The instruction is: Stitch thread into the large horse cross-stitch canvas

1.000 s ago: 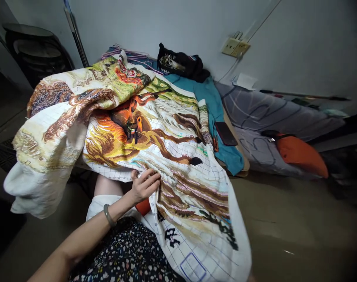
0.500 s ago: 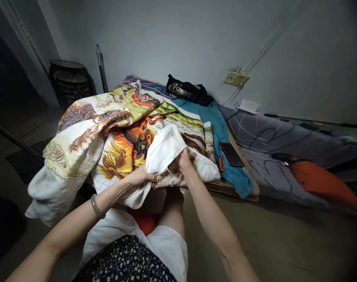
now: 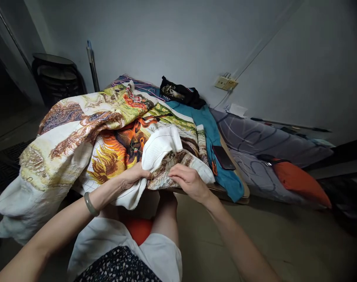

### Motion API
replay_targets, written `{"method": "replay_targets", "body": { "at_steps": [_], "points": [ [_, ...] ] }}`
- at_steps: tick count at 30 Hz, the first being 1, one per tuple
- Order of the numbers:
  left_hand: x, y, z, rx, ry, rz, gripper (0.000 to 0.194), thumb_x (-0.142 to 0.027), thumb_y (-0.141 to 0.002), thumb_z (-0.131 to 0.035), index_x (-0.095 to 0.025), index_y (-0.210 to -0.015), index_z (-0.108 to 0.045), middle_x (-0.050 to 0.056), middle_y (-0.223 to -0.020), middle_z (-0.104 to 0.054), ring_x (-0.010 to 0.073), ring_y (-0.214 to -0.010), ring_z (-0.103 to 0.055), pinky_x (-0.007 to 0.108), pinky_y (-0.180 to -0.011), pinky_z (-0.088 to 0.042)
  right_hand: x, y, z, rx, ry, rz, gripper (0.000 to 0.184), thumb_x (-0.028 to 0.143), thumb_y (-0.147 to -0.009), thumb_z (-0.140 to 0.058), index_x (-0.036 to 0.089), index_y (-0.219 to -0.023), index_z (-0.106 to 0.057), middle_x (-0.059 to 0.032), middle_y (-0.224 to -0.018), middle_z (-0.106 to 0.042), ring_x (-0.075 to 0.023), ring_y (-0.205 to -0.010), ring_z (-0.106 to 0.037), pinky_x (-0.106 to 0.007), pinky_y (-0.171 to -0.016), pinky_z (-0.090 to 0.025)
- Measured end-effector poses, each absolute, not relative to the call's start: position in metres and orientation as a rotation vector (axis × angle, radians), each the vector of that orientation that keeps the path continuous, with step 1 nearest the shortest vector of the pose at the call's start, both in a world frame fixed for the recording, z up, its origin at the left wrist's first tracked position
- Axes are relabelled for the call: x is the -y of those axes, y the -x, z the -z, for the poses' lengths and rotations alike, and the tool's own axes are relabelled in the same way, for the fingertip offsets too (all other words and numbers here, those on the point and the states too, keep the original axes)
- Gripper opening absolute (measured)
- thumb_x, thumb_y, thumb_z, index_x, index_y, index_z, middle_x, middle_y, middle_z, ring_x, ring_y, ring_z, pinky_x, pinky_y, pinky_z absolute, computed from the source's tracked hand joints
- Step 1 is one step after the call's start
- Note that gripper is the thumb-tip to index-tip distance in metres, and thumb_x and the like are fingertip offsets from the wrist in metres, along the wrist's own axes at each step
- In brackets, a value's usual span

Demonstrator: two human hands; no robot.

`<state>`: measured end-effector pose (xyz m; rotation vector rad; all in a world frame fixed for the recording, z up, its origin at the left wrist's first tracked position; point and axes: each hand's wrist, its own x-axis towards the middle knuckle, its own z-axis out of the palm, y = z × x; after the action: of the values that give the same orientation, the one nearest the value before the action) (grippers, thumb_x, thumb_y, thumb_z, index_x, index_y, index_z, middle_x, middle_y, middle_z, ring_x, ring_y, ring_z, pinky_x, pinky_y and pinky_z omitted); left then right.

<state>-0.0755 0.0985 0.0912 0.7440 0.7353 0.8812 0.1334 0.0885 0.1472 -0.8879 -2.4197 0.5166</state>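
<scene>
A large cross-stitch cloth (image 3: 87,129) with an orange and brown horse picture lies bunched over a low table. Its near part is folded up, white back showing. My left hand (image 3: 133,177), a green bangle on that wrist, pinches the folded edge from below. My right hand (image 3: 189,181) rests on the brown stitched fold just to the right, fingers curled onto the cloth. Both hands touch the cloth at the table's near edge, above my knees.
A teal cloth (image 3: 213,133) covers the table's right side, with a dark phone (image 3: 223,157) and orange scissors (image 3: 214,167) on it. A black garment (image 3: 180,93) lies at the back. A grey mattress (image 3: 263,145) with an orange pillow (image 3: 301,184) lies to the right. Dark stacked stools (image 3: 56,78) stand at left.
The cloth's lower part, hanging over my lap a second ago, is folded up onto the table. My right hand came in, gripped the fold, then slid down onto the brown edge.
</scene>
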Motion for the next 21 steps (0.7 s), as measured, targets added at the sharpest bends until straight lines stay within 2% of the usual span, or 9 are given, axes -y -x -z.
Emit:
{"method": "replay_targets", "body": {
  "at_steps": [4, 8, 12, 21],
  "points": [
    [-0.099, 0.075, -0.087, -0.687, -0.738, -0.883, 0.066, -0.003, -0.045, -0.073, -0.012, -0.11, -0.062, 0.01, -0.099, -0.07, 0.0194, -0.079, -0.064, 0.032, -0.076, -0.05, -0.093, -0.125, -0.131, 2.483, 0.874, -0.373, 0.017, 0.011, -0.086, -0.05, 0.015, -0.087, -0.066, -0.0056, -0.08, -0.053, -0.0143, -0.074, -0.052, -0.026, -0.065, -0.043],
    [-0.1, 0.076, -0.084, -0.658, -0.72, -0.875, 0.059, -0.003, -0.046, -0.072, -0.011, -0.104, -0.064, 0.01, -0.097, -0.071, 0.0199, -0.079, -0.065, 0.031, -0.077, -0.05, -0.094, -0.122, -0.124, 2.569, 0.893, -0.317, 0.026, 0.002, -0.082, -0.047, 0.016, -0.091, -0.067, -0.0042, -0.078, -0.05, -0.0132, -0.071, -0.049, -0.024, -0.063, -0.042],
    [-0.101, 0.076, -0.08, -0.666, -0.721, -0.879, 0.056, 0.0, -0.047, -0.069, -0.012, -0.102, -0.065, 0.007, -0.095, -0.071, 0.0174, -0.078, -0.065, 0.028, -0.075, -0.05, -0.095, -0.123, -0.123, 2.608, 0.902, -0.313, 0.036, -0.004, -0.078, -0.042, 0.016, -0.096, -0.067, -0.0042, -0.079, -0.049, -0.0135, -0.073, -0.048, -0.024, -0.065, -0.041],
    [-0.101, 0.076, -0.077, -0.687, -0.713, -0.863, 0.053, 0.0, -0.049, -0.066, -0.012, -0.101, -0.065, 0.005, -0.088, -0.071, 0.0152, -0.07, -0.063, 0.027, -0.072, -0.05, -0.1, -0.125, -0.122, 2.668, 0.831, -0.259, 0.038, -0.006, -0.075, -0.043, 0.017, -0.093, -0.068, -0.0044, -0.079, -0.047, -0.0137, -0.073, -0.046, -0.023, -0.065, -0.04]
  ]
}}
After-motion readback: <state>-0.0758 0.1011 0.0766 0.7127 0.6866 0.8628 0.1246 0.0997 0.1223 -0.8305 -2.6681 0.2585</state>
